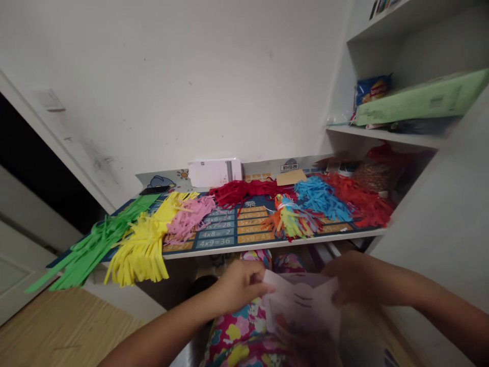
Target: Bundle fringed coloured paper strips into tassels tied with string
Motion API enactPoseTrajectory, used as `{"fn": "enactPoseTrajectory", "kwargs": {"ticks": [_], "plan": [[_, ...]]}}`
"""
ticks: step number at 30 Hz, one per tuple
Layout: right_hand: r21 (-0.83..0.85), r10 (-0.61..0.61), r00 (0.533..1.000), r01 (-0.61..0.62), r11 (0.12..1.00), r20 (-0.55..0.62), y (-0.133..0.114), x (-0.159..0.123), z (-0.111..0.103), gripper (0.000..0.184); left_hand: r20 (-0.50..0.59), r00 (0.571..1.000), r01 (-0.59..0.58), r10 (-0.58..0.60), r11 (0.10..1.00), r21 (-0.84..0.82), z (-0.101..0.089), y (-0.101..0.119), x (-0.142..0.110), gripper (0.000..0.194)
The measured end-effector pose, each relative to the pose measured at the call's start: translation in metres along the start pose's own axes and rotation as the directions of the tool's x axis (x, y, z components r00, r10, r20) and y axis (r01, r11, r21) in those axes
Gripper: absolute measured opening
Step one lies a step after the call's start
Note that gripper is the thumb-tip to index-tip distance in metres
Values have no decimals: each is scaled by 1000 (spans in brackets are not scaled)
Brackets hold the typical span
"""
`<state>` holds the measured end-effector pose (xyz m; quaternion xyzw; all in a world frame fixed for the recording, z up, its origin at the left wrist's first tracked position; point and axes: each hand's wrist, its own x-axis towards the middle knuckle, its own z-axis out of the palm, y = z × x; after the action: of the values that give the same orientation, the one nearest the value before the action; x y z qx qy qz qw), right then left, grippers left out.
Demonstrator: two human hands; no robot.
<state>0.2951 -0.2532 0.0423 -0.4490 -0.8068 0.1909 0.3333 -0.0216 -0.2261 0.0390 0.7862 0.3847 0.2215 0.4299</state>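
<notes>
A translucent whitish plastic bag (305, 306) hangs over my lap, its mouth spread wide between my hands. My left hand (244, 286) pinches the bag's left edge between thumb and fingers. At the opposite edge, my right hand (349, 278) grips the bag; it is blurred and partly behind the plastic. Something faintly reddish shows through the bag, too unclear to name. Beyond it on the desk lies a tied multicoloured bundle of paper strips (292, 216). Around that bundle are blue strips (324, 199), dark red strips (248, 191) and orange-red strips (359, 199).
Pink strips (191, 219), yellow strips (147, 244) and green strips (103, 239) cover the left of the desk (217, 248), some overhanging its edge. A white box (214, 173) stands by the wall. Shelves (385, 135) at right hold a chip bag (374, 89) and a green package (420, 99).
</notes>
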Motion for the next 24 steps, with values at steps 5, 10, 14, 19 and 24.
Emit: {"fn": "enactPoseTrajectory", "kwargs": {"ticks": [5,10,14,19,24], "plan": [[-25,71,967,-67,997,246,-1,10,-15,43,-13,1000,-17,16,995,-103,4,5,-3,42],[20,133,991,-132,991,-25,19,3,10,46,-355,935,-146,-25,882,-447,33,-17,6,38],[132,219,939,-190,973,-267,32,-8,47,41,-441,880,-176,-174,745,-644,71,-38,14,57],[285,334,725,-196,938,-602,44,-17,99,32,-468,848,-33,-248,857,-514,98,-53,9,38],[480,470,645,-178,859,-603,45,-40,158,49,-592,779,-64,-207,912,-404,100,-61,3,33]]}}
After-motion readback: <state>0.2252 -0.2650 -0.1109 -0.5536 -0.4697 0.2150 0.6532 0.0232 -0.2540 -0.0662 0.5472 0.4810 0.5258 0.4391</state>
